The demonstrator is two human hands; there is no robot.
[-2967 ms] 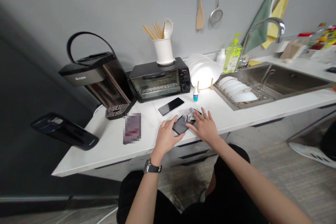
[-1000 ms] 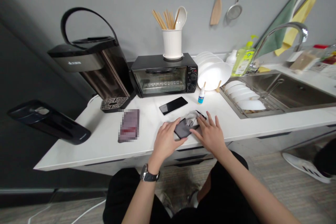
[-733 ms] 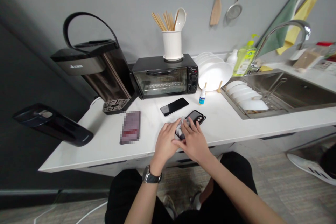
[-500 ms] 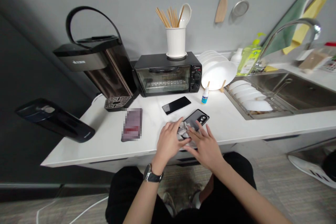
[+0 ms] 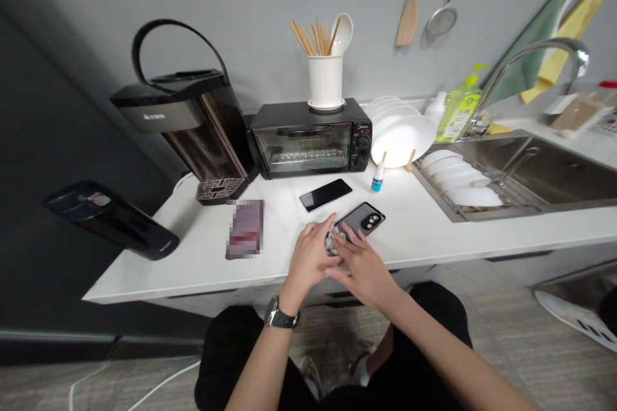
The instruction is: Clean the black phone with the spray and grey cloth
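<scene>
A black phone [image 5: 360, 221] lies back-up near the front edge of the white counter [image 5: 424, 231], its round camera ring showing. A small grey cloth [image 5: 331, 241] is bunched at the phone's near end. My left hand [image 5: 307, 259], watch on its wrist, rests beside the cloth with its fingers curled against it. My right hand [image 5: 361, 263] lies over the phone's near end, fingertips pressing down by the cloth. A second black phone [image 5: 325, 194] lies screen-up just behind.
A small dropper bottle [image 5: 378, 178] stands by the plate rack [image 5: 402, 136]. Behind are a black toaster oven [image 5: 308, 140], a utensil holder [image 5: 326, 80] and a black water dispenser [image 5: 186, 128]. A sink [image 5: 530, 170] with white dishes is right; a dark card [image 5: 245, 237] lies left.
The cloth, earlier spread over the phone's far end, is now bunched at its near end, uncovering the camera ring. Both hands have drawn together toward me.
</scene>
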